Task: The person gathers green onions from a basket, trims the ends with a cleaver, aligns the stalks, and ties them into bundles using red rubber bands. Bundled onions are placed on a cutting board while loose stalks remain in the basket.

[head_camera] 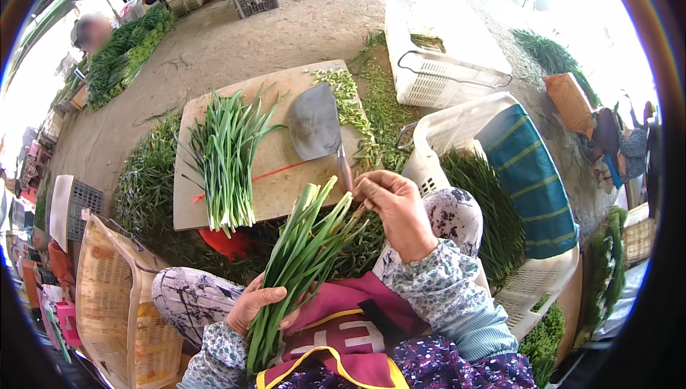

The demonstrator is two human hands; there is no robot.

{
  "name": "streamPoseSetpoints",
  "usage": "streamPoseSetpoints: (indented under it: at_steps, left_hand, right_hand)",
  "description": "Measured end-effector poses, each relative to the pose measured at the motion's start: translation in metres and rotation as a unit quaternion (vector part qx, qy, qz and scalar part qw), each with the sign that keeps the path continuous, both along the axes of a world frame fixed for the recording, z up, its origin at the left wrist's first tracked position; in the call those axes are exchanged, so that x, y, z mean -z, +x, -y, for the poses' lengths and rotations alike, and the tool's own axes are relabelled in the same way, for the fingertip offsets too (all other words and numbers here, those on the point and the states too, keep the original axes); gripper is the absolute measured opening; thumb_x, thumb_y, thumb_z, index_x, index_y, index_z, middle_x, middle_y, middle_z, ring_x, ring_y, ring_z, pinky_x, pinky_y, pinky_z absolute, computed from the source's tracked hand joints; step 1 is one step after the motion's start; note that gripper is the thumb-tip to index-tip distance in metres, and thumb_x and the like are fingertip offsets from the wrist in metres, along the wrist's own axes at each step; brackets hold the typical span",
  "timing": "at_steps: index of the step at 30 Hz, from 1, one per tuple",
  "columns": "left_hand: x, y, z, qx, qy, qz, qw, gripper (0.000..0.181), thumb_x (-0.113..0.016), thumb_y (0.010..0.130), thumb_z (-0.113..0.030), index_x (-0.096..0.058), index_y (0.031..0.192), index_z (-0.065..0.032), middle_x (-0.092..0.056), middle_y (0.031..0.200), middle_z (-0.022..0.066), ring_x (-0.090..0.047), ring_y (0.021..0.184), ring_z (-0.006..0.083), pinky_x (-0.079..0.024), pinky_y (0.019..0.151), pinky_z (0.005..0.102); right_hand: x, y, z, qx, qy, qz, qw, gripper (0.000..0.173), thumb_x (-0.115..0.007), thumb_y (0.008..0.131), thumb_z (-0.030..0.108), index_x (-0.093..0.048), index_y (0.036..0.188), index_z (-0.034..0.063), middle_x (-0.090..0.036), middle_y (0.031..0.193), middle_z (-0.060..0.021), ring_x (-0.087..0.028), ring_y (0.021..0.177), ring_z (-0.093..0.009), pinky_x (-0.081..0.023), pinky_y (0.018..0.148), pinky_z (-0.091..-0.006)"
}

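A loose bunch of long green leafy stalks, like garlic chives, is gripped near its lower part by my left hand above my lap. At the bunch's upper right, my right hand pinches thin brownish leaf bits between thumb and fingers. Beyond my hands, a second bunch of stalks lies on a wooden board, its pale ends towards me. A broad-bladed cleaver rests on the board, its handle pointing towards my right hand. A red tie runs across the board, partly under the second bunch.
Chopped pale stem ends lie on the board's right side and spill onto the ground. Leaf trimmings are heaped at left. A white plastic crate with greens and a teal cloth stands at right, a yellowish crate at left, and another white crate beyond.
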State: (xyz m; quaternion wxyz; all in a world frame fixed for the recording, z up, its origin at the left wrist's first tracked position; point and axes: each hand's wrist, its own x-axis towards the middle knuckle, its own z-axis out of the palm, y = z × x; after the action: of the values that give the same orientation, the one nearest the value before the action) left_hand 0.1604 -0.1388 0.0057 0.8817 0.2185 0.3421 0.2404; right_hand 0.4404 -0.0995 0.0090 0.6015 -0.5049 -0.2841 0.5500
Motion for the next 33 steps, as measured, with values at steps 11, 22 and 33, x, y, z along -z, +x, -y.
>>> streamPoseSetpoints:
  at_steps: [11, 22, 33]
  left_hand:
    - [0.03, -0.024, -0.003, 0.024, -0.056, 0.258, 0.964, 0.064, -0.06, 0.09, -0.035, -0.041, 0.122, 0.017, -0.061, 0.082, 0.0172, -0.05, 0.044, 0.0148, -0.039, 0.038, 0.0253]
    - [0.018, -0.016, 0.004, -0.01, -0.045, 0.253, 0.966, 0.066, -0.056, 0.092, -0.035, -0.034, 0.138, 0.0062, -0.049, 0.115, 0.0353, -0.051, 0.046, 0.0149, -0.04, 0.036, 0.0242]
    - [0.017, -0.016, 0.005, -0.031, -0.018, 0.263, 0.964, 0.069, -0.052, 0.096, -0.037, -0.025, 0.143, 0.0053, -0.049, 0.119, 0.0337, -0.054, 0.048, 0.0168, -0.041, 0.038, 0.0252]
  right_hand:
    - [-0.033, 0.077, 0.036, -0.094, 0.148, -0.039, 0.984, 0.012, -0.066, 0.09, 0.004, -0.067, 0.101, -0.0009, -0.069, 0.089, -0.0101, -0.064, 0.071, -0.013, -0.05, 0.064, -0.0234]
    - [-0.027, 0.015, 0.007, -0.119, 0.291, 0.518, 0.795, 0.033, -0.075, 0.083, 0.017, -0.065, 0.111, 0.0026, -0.064, 0.113, -0.0149, -0.06, 0.105, -0.03, -0.049, 0.087, -0.036]
    - [-0.001, 0.004, 0.004, -0.222, 0.265, 0.399, 0.85, 0.016, -0.068, 0.086, 0.011, -0.063, 0.096, -0.0011, -0.062, 0.085, -0.0155, -0.062, 0.084, -0.034, -0.05, 0.075, -0.0386]
